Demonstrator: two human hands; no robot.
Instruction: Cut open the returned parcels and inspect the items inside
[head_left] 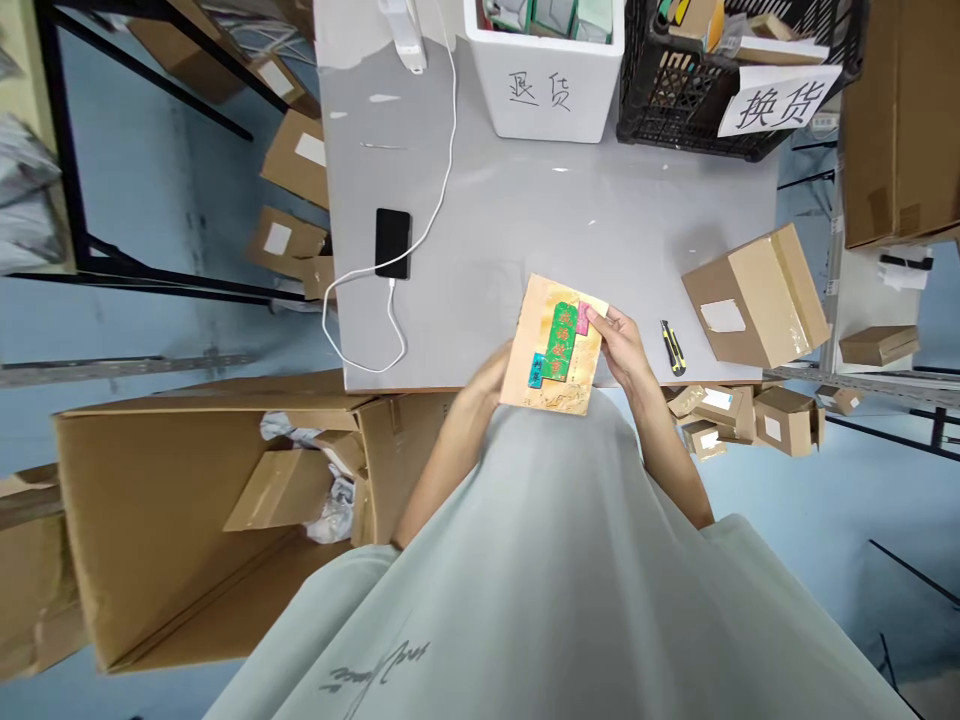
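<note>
Between my two hands, just above the table's front edge, is a flat yellow packet [589, 352] with green, pink and blue label patches. Whether it is a book or a thin box I cannot tell. My right hand [624, 345] grips its right edge, thumb on the front. On the other side, my left hand [495, 372] holds the left edge, its fingers mostly hidden behind the packet. A yellow and black utility knife [673, 348] lies right of my right hand. Farther right, a closed cardboard box [757, 297] sits tilted at the table's corner.
On the grey table [480, 230] lie a black phone [394, 243] and a white cable [448, 165]. A white bin [551, 90] and a black crate [675, 95] stand at the back. A large open carton [187, 480] is at lower left; small boxes [784, 420] lie at right.
</note>
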